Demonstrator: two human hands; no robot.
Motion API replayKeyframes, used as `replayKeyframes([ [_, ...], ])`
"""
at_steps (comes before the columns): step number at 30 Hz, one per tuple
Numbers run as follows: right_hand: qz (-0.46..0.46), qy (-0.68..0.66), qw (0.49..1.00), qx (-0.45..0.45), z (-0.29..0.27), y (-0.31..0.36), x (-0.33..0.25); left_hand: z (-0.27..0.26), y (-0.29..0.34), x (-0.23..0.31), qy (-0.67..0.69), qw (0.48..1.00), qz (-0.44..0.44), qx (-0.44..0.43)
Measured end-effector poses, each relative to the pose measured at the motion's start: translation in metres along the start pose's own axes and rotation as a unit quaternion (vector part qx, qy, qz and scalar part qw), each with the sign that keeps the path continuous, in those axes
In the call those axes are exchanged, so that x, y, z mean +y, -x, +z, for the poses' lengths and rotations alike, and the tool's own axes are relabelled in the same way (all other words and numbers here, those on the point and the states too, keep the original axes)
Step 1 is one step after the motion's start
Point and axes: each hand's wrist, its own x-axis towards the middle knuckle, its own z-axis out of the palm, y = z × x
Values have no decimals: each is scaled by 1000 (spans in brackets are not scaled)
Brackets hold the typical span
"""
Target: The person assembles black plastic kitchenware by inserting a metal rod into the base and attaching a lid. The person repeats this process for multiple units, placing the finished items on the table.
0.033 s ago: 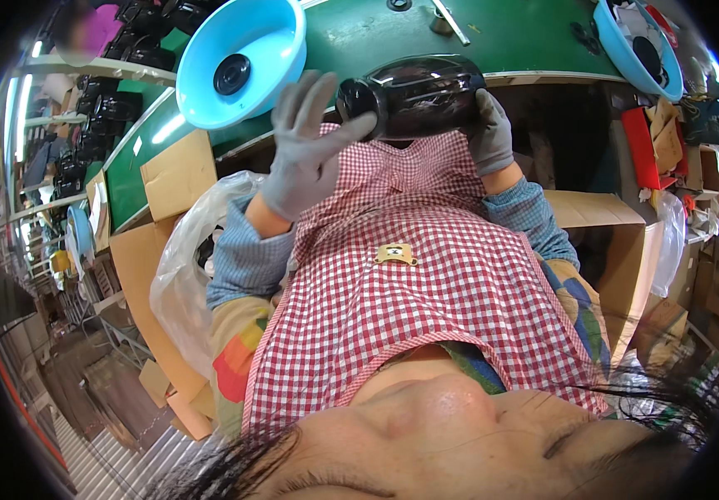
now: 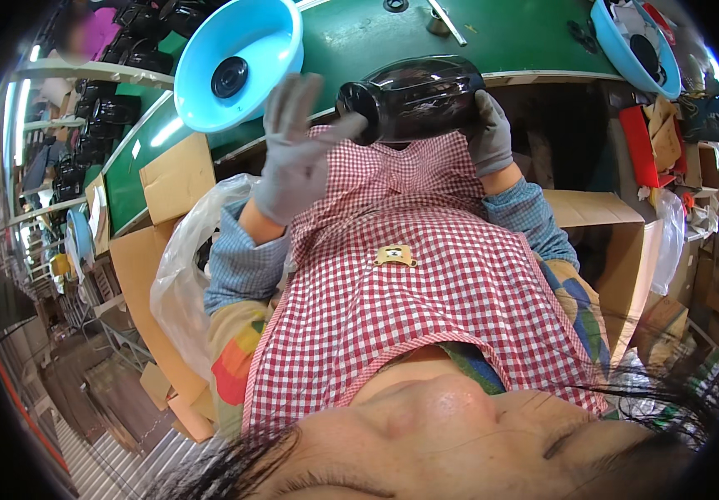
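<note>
A glossy black, bottle-shaped piece [image 2: 426, 93] lies sideways in the air before my apron, its narrower collared end to the left. My right hand [image 2: 490, 137], in a grey glove, is closed around the wide right end. Beside the collared end is my left hand [image 2: 293, 158], also gloved in grey, with its fingers stretched upward and spread. Its thumb points at the collar; whether it touches cannot be told. The left fingers are slightly blurred.
A green worktable [image 2: 359, 37] runs along the far side. On it stand a light blue basin [image 2: 201, 50] with a black round part [image 2: 229, 77] inside, and a second blue basin [image 2: 618, 50] at right. Cardboard boxes [image 2: 178, 177] and a clear plastic bag [image 2: 180, 258] flank me.
My left hand has shifted a little to the left, its thumb drawing back from the black piece's collar. The right hand and the piece stay in place.
</note>
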Motion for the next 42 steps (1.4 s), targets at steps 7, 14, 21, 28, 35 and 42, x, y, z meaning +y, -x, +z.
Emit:
replayKeyframes([
  [7, -125, 49, 991, -10, 16, -4, -3, 26, -17, 29, 250, 948, -195, -8],
  [14, 275, -29, 958, -76, -18, -8, 23, -11, -52, 20, 191, 965, 173, -48],
  [21, 193, -57, 978, -63, 7, -61, 44, -22, -138, -35, 337, 917, 166, -134],
  [28, -203, 600, 773, -6, 16, -327, -86, 79, -261, -174, 392, 915, -84, -52],
  [35, -173, 777, 595, 109, 33, -471, -186, 227, -294, -324, 98, 953, -277, -75],
  [42, -207, 790, 570, 89, 25, -514, -187, 238, -293, -342, -4, 947, -311, -73],
])
